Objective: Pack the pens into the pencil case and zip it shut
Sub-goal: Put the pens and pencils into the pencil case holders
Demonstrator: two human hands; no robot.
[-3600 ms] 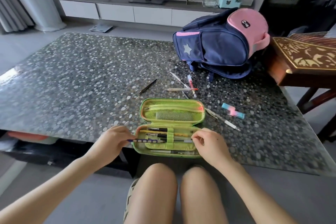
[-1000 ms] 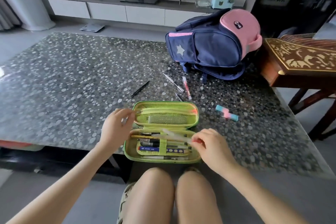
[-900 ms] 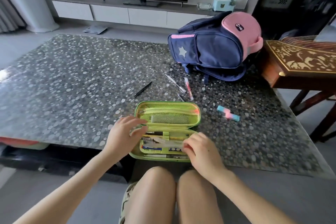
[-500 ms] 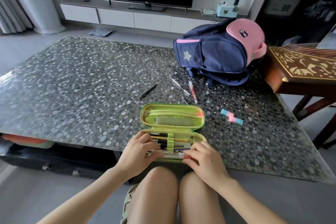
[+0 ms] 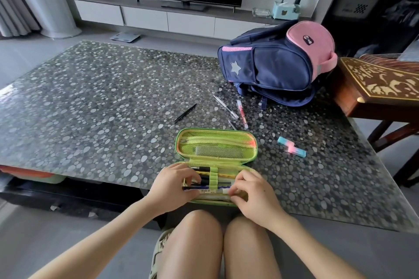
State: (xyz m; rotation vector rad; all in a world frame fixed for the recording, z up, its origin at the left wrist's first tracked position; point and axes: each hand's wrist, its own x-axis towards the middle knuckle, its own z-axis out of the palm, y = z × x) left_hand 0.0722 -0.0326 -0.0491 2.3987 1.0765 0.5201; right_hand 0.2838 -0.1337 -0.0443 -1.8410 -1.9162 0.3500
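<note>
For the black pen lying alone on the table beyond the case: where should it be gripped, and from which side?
Mid-barrel, from above. The black pen lies flat and diagonal on the table, apart from the pencil case and the clear pen, so both long sides are free. A pinch across its thin width should lift it level.

I see a lime-green pencil case with mesh of the same green and an orange-pink patch at one corner. The white pen in it bears a barcode label. The table is dark grey, speckled with pale pebbles. The backpack is navy and pink with a silver star. Beside it lie a black pen and a pink-red pen.
</note>
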